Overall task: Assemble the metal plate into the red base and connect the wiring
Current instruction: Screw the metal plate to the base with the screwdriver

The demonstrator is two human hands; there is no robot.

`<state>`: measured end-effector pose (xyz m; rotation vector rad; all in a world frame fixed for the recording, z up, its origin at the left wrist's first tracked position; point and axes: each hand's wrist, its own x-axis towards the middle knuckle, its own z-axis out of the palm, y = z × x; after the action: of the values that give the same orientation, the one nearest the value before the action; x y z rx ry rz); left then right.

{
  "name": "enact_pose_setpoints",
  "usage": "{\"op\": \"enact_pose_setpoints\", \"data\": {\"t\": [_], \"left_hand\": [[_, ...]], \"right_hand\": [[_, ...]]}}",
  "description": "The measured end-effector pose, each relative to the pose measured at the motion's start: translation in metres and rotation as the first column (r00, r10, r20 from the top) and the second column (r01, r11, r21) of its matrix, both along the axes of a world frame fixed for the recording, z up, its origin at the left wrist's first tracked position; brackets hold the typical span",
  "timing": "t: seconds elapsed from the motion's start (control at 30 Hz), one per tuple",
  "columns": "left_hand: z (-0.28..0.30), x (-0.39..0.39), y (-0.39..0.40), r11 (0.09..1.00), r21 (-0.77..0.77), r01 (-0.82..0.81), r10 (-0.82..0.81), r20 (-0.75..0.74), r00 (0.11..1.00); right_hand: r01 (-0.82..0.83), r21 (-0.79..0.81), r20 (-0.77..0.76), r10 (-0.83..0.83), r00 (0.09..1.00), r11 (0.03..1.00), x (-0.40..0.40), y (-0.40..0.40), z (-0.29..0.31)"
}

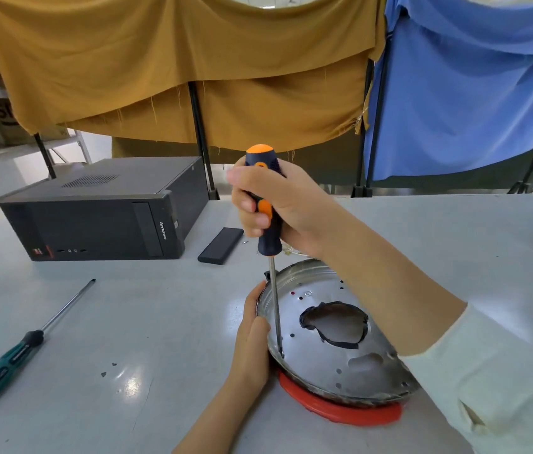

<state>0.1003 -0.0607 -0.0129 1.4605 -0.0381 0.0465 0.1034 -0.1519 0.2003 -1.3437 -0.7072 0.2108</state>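
A round metal plate (330,362) with a black-edged central hole sits in the red base (340,411), whose rim shows at the near edge. My right hand (278,201) grips an orange-and-navy screwdriver (266,221) held upright, its tip down at the plate's left rim. My left hand (252,342) holds the plate's left edge, thumb curled over the rim. Any wiring is hidden; only a few pale strands show behind my right wrist.
A green-handled screwdriver (19,348) lies at the left on the white table (147,322). A black desktop computer case (101,214) stands at the back left, a flat black bar (220,245) beside it. Small dark bits (108,370) lie near the front.
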Motion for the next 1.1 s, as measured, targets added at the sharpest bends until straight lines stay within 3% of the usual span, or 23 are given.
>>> {"op": "enact_pose_setpoints", "data": {"t": [0.07, 0.13, 0.2, 0.3, 0.4, 0.5, 0.57, 0.63, 0.7, 0.77, 0.83, 0.9, 0.97, 1.03, 1.1], "left_hand": [[0.000, 0.001, -0.001, 1.000, -0.019, -0.005, 0.005, -0.022, 1.000], [-0.001, 0.001, -0.001, 1.000, -0.024, 0.001, -0.001, -0.022, 1.000], [-0.001, 0.002, 0.000, 1.000, -0.019, -0.006, 0.005, -0.026, 1.000], [0.000, 0.002, 0.000, 1.000, -0.004, -0.009, 0.009, -0.017, 1.000], [0.002, 0.000, -0.001, 1.000, -0.016, -0.013, 0.013, -0.024, 1.000], [0.002, 0.000, -0.002, 1.000, -0.016, -0.021, 0.020, -0.034, 0.999], [0.002, 0.001, -0.002, 1.000, -0.011, -0.025, 0.024, -0.032, 0.999], [0.001, 0.001, -0.002, 0.999, -0.013, -0.030, 0.030, -0.036, 0.999], [0.000, 0.001, -0.001, 1.000, -0.003, -0.019, 0.019, -0.031, 0.999], [-0.002, 0.003, 0.000, 1.000, 0.010, -0.012, 0.012, -0.022, 1.000], [-0.003, 0.002, 0.000, 1.000, 0.021, -0.011, 0.011, -0.010, 1.000], [-0.002, 0.001, 0.000, 1.000, 0.021, -0.016, 0.016, -0.008, 1.000], [-0.001, 0.001, -0.001, 1.000, 0.004, -0.016, 0.016, -0.022, 1.000], [0.000, 0.001, -0.002, 1.000, -0.013, -0.014, 0.014, -0.043, 0.999], [0.001, 0.000, -0.002, 1.000, -0.023, -0.019, 0.018, -0.051, 0.999]], "right_hand": [[0.308, 0.064, 0.048, -0.311, 0.949, 0.949, -0.001, 0.004, -0.008], [0.427, 0.080, 0.067, -0.432, 0.899, 0.901, -0.001, 0.002, -0.009], [0.301, 0.013, 0.048, -0.301, 0.952, 0.954, 0.001, -0.005, -0.002], [-0.093, -0.007, -0.070, 0.092, 0.993, 0.996, 0.004, -0.014, 0.007], [-0.149, 0.063, -0.104, 0.155, 0.982, 0.987, 0.003, -0.011, 0.007], [0.168, 0.090, -0.072, -0.161, 0.984, 0.982, 0.001, 0.000, -0.002], [0.464, 0.133, -0.013, -0.467, 0.884, 0.875, -0.004, 0.006, -0.010], [0.560, 0.147, 0.043, -0.571, 0.820, 0.815, -0.006, 0.006, -0.012], [0.406, 0.083, 0.063, -0.411, 0.909, 0.910, -0.007, 0.000, -0.006], [0.079, -0.043, 0.021, -0.078, 0.997, 0.996, -0.003, -0.009, 0.004], [-0.217, -0.138, -0.033, 0.215, 0.976, 0.966, 0.000, -0.016, 0.011], [-0.316, -0.140, -0.044, 0.313, 0.949, 0.938, 0.000, -0.014, 0.013], [-0.219, -0.118, -0.046, 0.215, 0.976, 0.969, 0.001, -0.007, 0.010], [0.059, -0.074, -0.003, -0.059, 0.998, 0.996, 0.001, 0.002, 0.002], [0.392, 0.006, 0.053, -0.391, 0.919, 0.920, -0.001, 0.007, -0.007]]}}
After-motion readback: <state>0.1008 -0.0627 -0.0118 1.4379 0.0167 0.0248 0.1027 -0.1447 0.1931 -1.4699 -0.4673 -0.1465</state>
